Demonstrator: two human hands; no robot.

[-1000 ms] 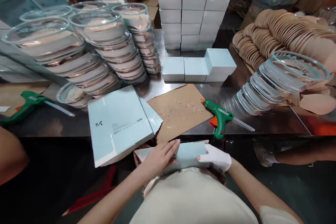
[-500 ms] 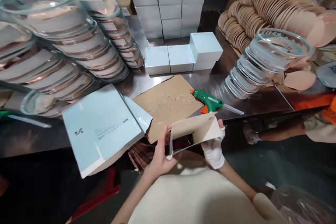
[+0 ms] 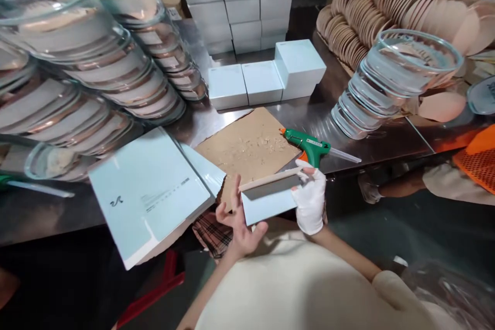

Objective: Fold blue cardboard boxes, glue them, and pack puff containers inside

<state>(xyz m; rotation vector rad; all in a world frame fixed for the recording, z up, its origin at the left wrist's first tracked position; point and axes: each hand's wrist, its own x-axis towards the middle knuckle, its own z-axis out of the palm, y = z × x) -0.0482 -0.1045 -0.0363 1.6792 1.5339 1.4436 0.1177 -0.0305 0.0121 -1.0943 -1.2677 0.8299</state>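
Note:
A small folded cardboard box (image 3: 268, 206), pale blue outside, is held just in front of the table edge. My right hand (image 3: 311, 201), in a white fingerless-looking glove, grips its right end. Against the left end rests my bare left hand (image 3: 243, 227), its fingers and thumb spread. Beyond the box, a green glue gun (image 3: 309, 147) with an orange nozzle and a clear glue stick lies on the table. A brown cardboard sheet (image 3: 247, 139) dotted with glue bits lies left of it. Flat light-blue box blanks (image 3: 150, 191) are stacked at the left edge.
Stacked glass bowls (image 3: 112, 62) stand at the left, more glass bowls (image 3: 371, 93) at the right. White boxes (image 3: 263, 80) sit in the middle, before a tall box stack (image 3: 242, 5). Round brown discs (image 3: 371, 10) are piled back right. Another person's leg (image 3: 402, 188) is at the right.
The box has turned so its pale blue outer side faces me instead of its open inside. My left fingers have loosened and spread; my right hand has shifted up over the right end.

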